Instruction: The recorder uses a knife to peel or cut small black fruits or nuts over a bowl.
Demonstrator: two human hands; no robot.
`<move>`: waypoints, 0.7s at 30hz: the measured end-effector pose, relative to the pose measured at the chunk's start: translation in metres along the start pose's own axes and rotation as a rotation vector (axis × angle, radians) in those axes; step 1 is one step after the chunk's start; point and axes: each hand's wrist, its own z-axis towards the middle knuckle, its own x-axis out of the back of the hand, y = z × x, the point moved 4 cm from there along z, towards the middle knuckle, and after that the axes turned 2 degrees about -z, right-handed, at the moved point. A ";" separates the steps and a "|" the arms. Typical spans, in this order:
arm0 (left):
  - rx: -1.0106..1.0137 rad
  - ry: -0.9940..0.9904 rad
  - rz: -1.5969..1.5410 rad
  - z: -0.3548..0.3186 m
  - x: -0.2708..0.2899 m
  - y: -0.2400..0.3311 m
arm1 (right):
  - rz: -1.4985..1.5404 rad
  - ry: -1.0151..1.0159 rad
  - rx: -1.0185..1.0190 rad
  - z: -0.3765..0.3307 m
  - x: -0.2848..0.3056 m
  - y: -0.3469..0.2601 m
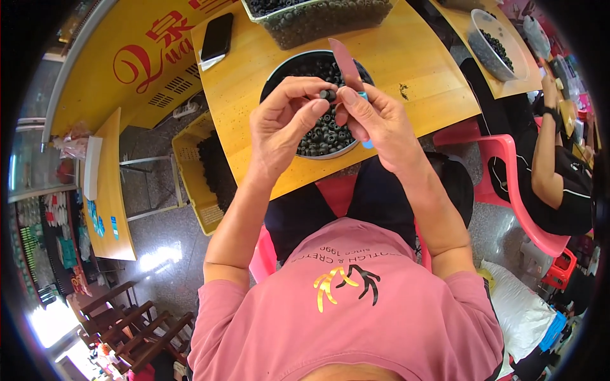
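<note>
My left hand (279,120) pinches a small black rubber-like cylindrical piece (327,94) between thumb and fingertips. My right hand (378,117) is closed around the blue handle of a knife (345,62), its flat blade pointing up and away from me. The two hands meet at the small piece, over a dark round bowl (273,81) heaped with many similar black pieces (324,136). Whether the knife edge touches the held piece cannot be made out. Part of the bowl is hidden behind my hands.
On the wooden table (238,108) are a clear plastic box (330,28) of black pieces and a phone (217,36). A yellow crate (185,155) of black bits sits beside it. At right are a pink chair (508,162), a co-worker's arm (545,149) and a pale bowl (486,60).
</note>
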 end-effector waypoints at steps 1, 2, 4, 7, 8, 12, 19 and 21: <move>-0.004 -0.001 0.000 0.000 -0.002 0.001 | 0.081 -0.049 -0.012 0.000 -0.004 0.000; -0.027 0.003 -0.010 -0.001 -0.005 0.002 | 0.090 -0.044 -0.007 0.002 -0.006 0.001; -0.075 0.066 -0.017 -0.002 -0.010 0.001 | 0.106 -0.043 -0.014 0.001 -0.008 -0.001; -0.129 0.060 0.143 -0.006 -0.007 -0.001 | 0.105 -0.050 -0.015 0.002 -0.008 -0.002; -0.131 0.059 0.141 -0.006 -0.008 0.000 | 0.086 -0.055 -0.012 0.003 -0.007 -0.002; -0.117 0.069 0.324 -0.010 -0.013 0.006 | 0.060 0.007 -0.026 0.001 -0.003 -0.003; 0.209 0.235 -0.003 -0.013 -0.012 0.000 | 0.006 0.025 0.071 0.001 -0.008 -0.014; 0.186 0.241 -0.006 -0.013 -0.012 -0.001 | 0.023 0.005 0.099 0.000 -0.010 -0.015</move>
